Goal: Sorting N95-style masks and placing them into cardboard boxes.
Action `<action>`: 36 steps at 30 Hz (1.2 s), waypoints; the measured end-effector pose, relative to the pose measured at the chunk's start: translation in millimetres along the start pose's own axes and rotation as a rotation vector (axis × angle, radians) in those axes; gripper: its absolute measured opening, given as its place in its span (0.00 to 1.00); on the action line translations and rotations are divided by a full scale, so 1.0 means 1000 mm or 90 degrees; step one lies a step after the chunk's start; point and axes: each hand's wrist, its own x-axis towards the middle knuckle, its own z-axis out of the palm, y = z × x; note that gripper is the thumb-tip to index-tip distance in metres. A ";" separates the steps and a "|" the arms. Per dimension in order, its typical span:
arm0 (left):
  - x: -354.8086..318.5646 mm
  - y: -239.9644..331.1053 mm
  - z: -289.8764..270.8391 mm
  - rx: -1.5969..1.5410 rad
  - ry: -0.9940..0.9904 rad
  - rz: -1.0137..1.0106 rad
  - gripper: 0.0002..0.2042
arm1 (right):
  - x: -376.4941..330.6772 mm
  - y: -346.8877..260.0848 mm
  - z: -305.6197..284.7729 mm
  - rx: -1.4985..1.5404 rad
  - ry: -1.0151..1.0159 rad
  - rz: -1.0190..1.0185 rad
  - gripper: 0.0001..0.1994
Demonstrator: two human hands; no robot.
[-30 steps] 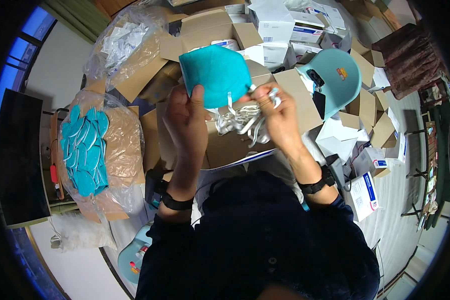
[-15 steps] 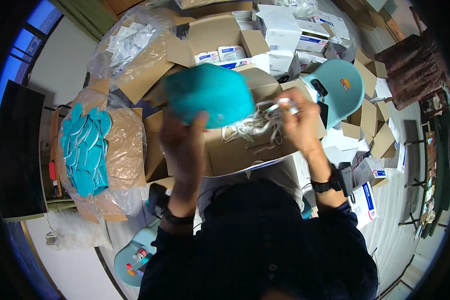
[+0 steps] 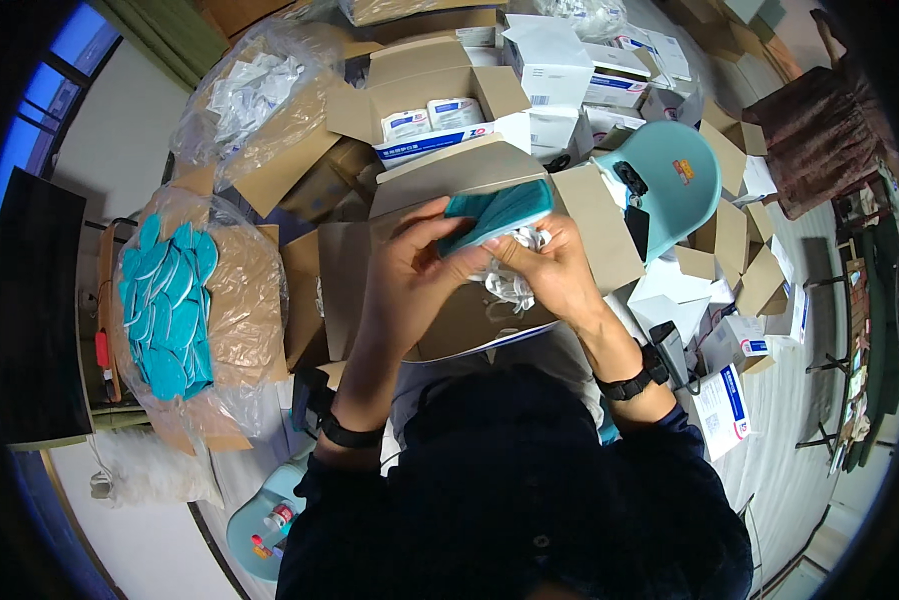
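Over an open cardboard carton in front of me, both hands hold a teal face mask with a white underside. My left hand is closed on the mask's left side, fingers behind it and thumb in front. At the lower right edge, my right hand pinches the mask, its thumb on the near side. White elastic straps bunch by the right fingers and hang below the mask; I cannot tell which of them are attached to it.
To my left, a plastic-lined carton bears a pile of teal masks. Beyond my carton stands an open box of white packs. Several white boxes and a pale teal stool are at the right.
The mask, blurred and flat in my left hand before, has moved right and is folded between both hands. My right hand has come left onto it, drawing the white straps up.
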 end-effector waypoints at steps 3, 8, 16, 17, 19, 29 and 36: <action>-0.001 0.000 0.006 0.344 0.016 0.216 0.10 | 0.001 -0.003 -0.005 -0.181 -0.001 -0.120 0.06; 0.001 0.008 0.012 0.446 -0.030 0.218 0.11 | -0.002 -0.004 -0.012 -0.106 0.008 -0.082 0.06; 0.003 -0.019 -0.027 0.374 0.223 0.130 0.17 | -0.015 -0.029 -0.077 0.562 0.099 -0.187 0.03; 0.003 -0.020 -0.036 0.389 0.239 0.130 0.17 | -0.017 -0.039 -0.074 0.434 0.134 -0.195 0.03; 0.003 -0.017 -0.024 0.298 0.236 0.116 0.17 | -0.010 -0.040 -0.047 0.087 0.145 -0.137 0.10; 0.003 -0.002 -0.017 0.208 0.201 0.071 0.15 | 0.017 -0.014 0.001 -0.191 -0.059 -0.082 0.06; 0.022 -0.009 -0.035 0.341 0.310 0.215 0.11 | 0.021 -0.027 0.027 0.154 -0.078 -0.005 0.07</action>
